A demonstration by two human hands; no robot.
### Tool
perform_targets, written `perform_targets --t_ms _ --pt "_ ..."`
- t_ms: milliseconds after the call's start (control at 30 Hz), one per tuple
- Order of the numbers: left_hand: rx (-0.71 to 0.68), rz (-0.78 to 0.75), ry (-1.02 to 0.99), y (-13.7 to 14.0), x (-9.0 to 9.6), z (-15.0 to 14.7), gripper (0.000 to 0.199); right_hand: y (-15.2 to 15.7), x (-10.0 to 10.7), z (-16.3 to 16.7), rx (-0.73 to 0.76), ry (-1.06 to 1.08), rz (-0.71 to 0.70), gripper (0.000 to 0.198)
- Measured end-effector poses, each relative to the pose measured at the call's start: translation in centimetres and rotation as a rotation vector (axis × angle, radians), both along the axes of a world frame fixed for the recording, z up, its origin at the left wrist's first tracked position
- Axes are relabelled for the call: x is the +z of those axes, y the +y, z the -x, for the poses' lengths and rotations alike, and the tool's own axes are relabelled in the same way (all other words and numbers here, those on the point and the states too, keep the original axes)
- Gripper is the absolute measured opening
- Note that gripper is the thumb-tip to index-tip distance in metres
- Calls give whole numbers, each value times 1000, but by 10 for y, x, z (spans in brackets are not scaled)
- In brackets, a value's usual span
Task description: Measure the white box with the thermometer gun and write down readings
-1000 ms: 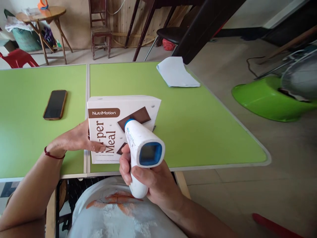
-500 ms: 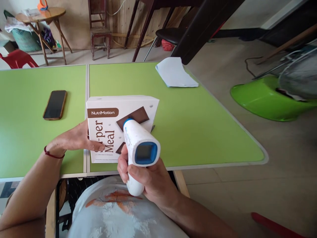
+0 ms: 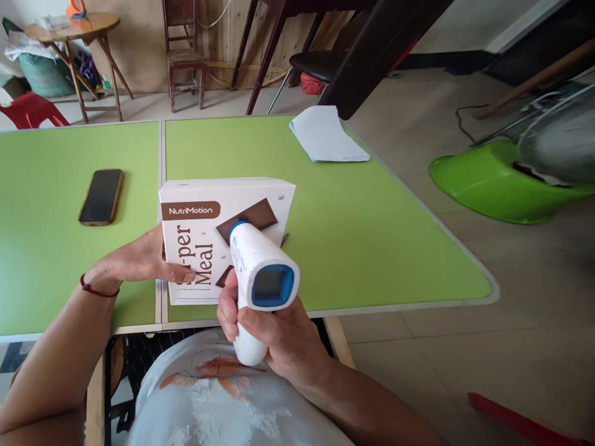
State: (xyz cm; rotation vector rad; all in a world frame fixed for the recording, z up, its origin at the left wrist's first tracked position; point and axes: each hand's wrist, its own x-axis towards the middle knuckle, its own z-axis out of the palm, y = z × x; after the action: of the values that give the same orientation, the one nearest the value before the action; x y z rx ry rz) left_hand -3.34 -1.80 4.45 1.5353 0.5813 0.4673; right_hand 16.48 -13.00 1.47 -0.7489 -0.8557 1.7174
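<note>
My left hand [image 3: 149, 257] grips the left side of a white cardboard box [image 3: 251, 195], its thumb lying across the front. The box carries brown "NutriMotion" lettering and stands upright near the table's front edge. In my right hand [image 3: 274, 337] is a white infrared thermometer [image 3: 248, 254], the fingers wrapped round its handle. Its blue-rimmed screen faces me and looks dark. The thermometer's blue front end points at the box's printed face; whether the two touch I cannot tell. Part of the lettering is hidden by my thumb.
A phone [image 3: 101, 197] lies left on the green table [image 3: 395, 248]. White papers [image 3: 328, 133] rest at its far edge. The tip of a dark thin object [image 3: 285, 239] shows behind the box. A green plastic chair [image 3: 488, 183] stands on the right, a wooden chair [image 3: 186, 59] beyond the table.
The whole view has shifted slightly, so everything sits a little further left. Both hands keep their hold, and the box and thermometer stay in nearly the same place relative to each other.
</note>
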Motion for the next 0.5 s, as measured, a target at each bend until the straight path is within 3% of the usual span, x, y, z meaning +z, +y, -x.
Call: perform_targets --t_ms 500 --pt "49 34 77 0 0 0 48 0 -2 -2 29 12 -36 31"
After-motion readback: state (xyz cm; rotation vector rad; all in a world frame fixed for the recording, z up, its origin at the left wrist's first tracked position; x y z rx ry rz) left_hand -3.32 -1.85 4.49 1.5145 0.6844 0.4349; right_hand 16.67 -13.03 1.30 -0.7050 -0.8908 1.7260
